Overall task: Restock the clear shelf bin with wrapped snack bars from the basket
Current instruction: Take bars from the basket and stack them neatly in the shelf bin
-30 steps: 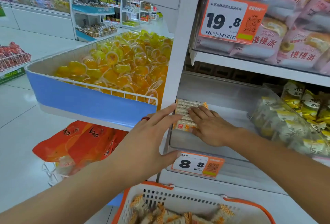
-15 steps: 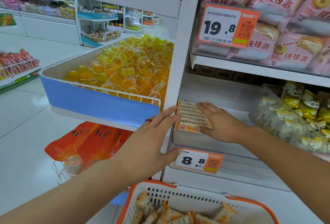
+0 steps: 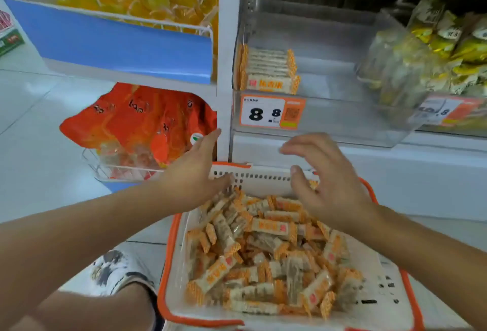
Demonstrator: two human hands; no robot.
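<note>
A white basket with an orange rim [image 3: 390, 301] sits low in front of me, holding several wrapped snack bars [image 3: 266, 254] in white and orange wrappers. The clear shelf bin [image 3: 329, 77] above it holds a neat row of the same bars [image 3: 267, 71] against its left wall. My left hand [image 3: 196, 172] hovers over the basket's far left corner, fingers straight and empty. My right hand [image 3: 324, 180] hangs above the basket's far edge, fingers relaxed and spread, holding nothing.
A price tag reading 8.8 [image 3: 271, 112] is fixed to the bin's front. A second clear bin of yellow packets [image 3: 421, 54] stands to the right. A blue-fronted bin of jelly cups [image 3: 126, 38] and orange bags [image 3: 137, 119] sit left of the shelf post.
Both hands have come down from the shelf to just above the basket. My right hand has let go of the row of bars in the bin. The view has tilted downward.
</note>
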